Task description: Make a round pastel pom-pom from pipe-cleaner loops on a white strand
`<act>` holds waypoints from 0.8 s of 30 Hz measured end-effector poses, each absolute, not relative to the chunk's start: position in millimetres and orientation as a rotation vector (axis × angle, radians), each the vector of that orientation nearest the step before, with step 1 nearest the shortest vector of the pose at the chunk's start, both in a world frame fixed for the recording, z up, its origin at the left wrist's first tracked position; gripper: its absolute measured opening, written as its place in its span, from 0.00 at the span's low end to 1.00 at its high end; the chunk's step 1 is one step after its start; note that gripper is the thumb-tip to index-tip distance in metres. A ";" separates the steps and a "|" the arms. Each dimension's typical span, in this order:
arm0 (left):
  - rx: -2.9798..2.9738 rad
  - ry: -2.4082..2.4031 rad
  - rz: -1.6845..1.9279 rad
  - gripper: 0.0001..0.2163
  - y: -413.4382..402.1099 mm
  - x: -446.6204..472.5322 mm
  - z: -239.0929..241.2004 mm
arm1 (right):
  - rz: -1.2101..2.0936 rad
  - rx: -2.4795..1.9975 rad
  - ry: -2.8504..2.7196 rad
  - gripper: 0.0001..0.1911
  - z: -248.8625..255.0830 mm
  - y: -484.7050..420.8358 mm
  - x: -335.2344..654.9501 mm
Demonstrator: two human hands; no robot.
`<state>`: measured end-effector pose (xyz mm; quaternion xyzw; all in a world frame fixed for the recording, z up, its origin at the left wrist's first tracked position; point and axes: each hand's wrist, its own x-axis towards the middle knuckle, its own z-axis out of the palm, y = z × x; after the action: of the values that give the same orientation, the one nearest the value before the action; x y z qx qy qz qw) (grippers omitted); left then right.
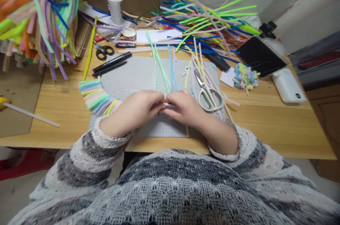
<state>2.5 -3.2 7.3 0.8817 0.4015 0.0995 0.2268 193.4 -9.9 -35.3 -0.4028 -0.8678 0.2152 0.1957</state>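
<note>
My left hand (145, 106) and my right hand (184, 106) meet over the grey cutting mat (119, 72), fingertips nearly touching. Both are closed in a pinch on a thin pale lilac pipe cleaner (166, 104), mostly covered by the fingers. By my left wrist lies a curved fan of folded pastel pipe cleaners (97, 95); my forearm hides its lower end. Loose mint pipe cleaners (159, 62) and blue ones (172, 65) lie just beyond the hands. Right of my right hand, white-handled scissors (209, 97) rest on more pastel pipe cleaners (202, 62).
A big pipe-cleaner bundle (39, 19) stands at the left, a loose colourful heap (202, 23) at the back. Black pens (111, 65), black-handled scissors (104, 52) and a spool (115, 10) lie left. A dark-screened tablet (261, 55), pastel scraps (245, 78) and a white box (288, 85) occupy the right.
</note>
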 end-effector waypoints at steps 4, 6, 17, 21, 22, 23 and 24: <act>2.448 1.108 0.283 0.06 -3.7 2.6 6.8 | 0.659 -1.022 -2.433 0.11 -31.7 -8.8 201.6; 2.455 1.107 0.277 0.06 -3.8 2.5 6.3 | 0.670 -0.993 -2.410 0.09 -30.9 -8.6 203.8; 2.357 1.133 0.332 0.06 -5.6 3.5 6.2 | 0.822 -0.909 -2.148 0.06 -41.4 -14.3 192.3; 2.305 1.170 0.269 0.07 -6.3 4.8 5.7 | 0.816 -0.889 -2.134 0.08 -45.8 -14.7 190.6; 2.304 1.171 0.265 0.07 -6.2 4.9 5.7 | 0.813 -0.883 -2.136 0.08 -45.9 -14.7 190.5; 2.303 1.170 0.267 0.07 -6.0 4.9 5.9 | 0.812 -0.881 -2.137 0.08 -45.7 -14.7 190.5; 2.298 1.169 0.275 0.07 -5.7 4.7 6.2 | 0.811 -0.883 -2.137 0.09 -45.3 -14.7 190.4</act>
<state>4.7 -5.7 6.2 0.8532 0.4341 0.1020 0.2707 190.4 -14.7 -45.3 -0.3389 -0.8206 0.3114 0.3388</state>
